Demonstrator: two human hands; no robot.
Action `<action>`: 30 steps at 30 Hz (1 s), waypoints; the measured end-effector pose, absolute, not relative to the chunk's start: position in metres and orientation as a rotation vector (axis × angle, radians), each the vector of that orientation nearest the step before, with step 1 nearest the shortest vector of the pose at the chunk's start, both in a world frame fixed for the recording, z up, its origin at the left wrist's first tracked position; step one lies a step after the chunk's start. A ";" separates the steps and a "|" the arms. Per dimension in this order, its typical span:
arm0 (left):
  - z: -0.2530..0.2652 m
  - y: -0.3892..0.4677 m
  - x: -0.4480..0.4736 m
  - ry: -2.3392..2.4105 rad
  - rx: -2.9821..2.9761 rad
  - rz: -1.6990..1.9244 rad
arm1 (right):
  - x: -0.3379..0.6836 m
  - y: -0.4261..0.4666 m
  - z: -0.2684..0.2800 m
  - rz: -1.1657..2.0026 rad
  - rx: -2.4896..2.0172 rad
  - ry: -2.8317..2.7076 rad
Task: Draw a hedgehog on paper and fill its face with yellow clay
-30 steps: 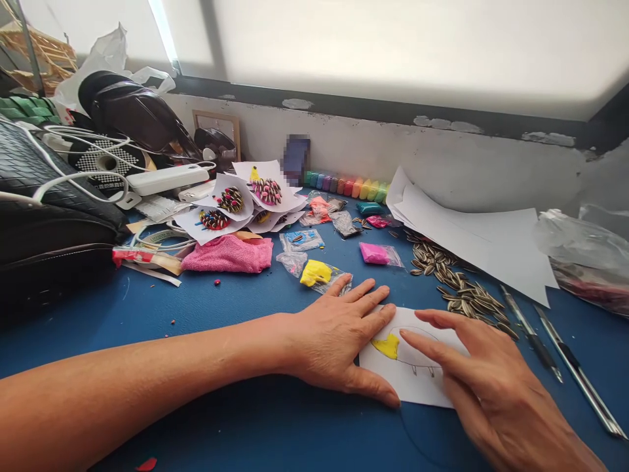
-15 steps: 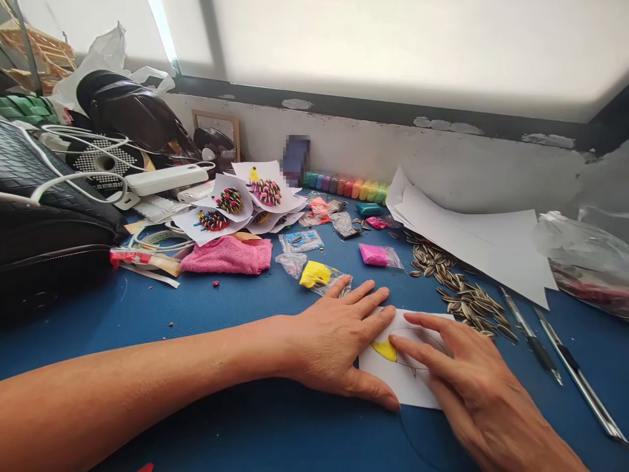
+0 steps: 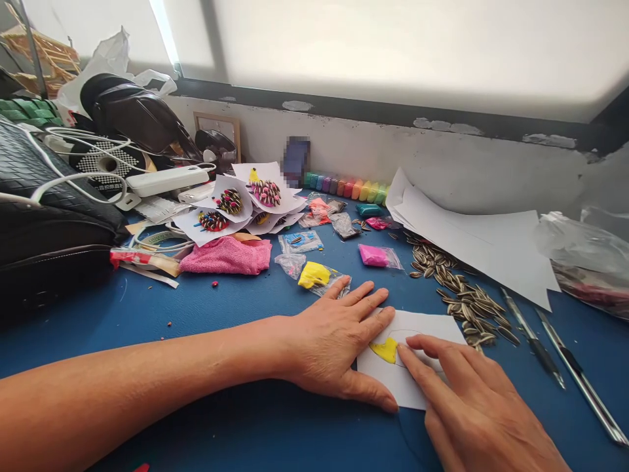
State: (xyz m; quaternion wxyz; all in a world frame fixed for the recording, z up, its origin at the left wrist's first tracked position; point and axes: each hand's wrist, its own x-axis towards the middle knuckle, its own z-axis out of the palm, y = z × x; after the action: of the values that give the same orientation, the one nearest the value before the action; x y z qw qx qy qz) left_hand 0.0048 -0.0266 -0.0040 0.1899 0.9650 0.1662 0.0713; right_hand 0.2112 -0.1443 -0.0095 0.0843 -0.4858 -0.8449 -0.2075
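Observation:
A small white sheet of paper (image 3: 388, 387) lies on the blue table, with a drawn outline partly filled by a flat patch of yellow clay (image 3: 385, 351). My left hand (image 3: 339, 341) rests flat with fingers spread, its fingertips and thumb over the sheet's left side. The index fingertip of my right hand (image 3: 466, 387) touches the right edge of the yellow clay; its fingers are apart and hold nothing. Part of the outline is hidden beneath that hand. Just beyond my left fingertips sits an opened packet of yellow clay (image 3: 314, 275).
Sunflower seeds (image 3: 472, 305) are heaped right of the sheet, beside a pen (image 3: 535, 341) and a craft knife (image 3: 580, 373). Packets of clay, including a pink packet (image 3: 376, 255), lie behind. A pink cloth (image 3: 226, 254) and seed-decorated papers (image 3: 265, 190) are at left. Large white sheets (image 3: 472, 236) stand behind the seeds.
My right hand has shifted slightly right and down, drawing its index finger across the clay. The yellow patch now reaches farther right and up. My left hand has stayed in place.

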 end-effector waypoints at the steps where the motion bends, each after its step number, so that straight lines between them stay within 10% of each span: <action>1: -0.004 -0.027 0.005 0.470 2.711 0.199 | 0.212 -0.144 -0.010 -0.628 -1.450 -2.523; 30: -0.002 -0.026 0.005 0.460 2.740 0.196 | 0.209 -0.136 -0.014 -0.573 -1.422 -2.399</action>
State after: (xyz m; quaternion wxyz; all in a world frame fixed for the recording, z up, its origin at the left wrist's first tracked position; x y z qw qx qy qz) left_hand 0.0046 -0.0262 -0.0022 0.1774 0.9681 0.1627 0.0692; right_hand 0.2094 -0.1364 -0.0141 0.1468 -0.4942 -0.8334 -0.1992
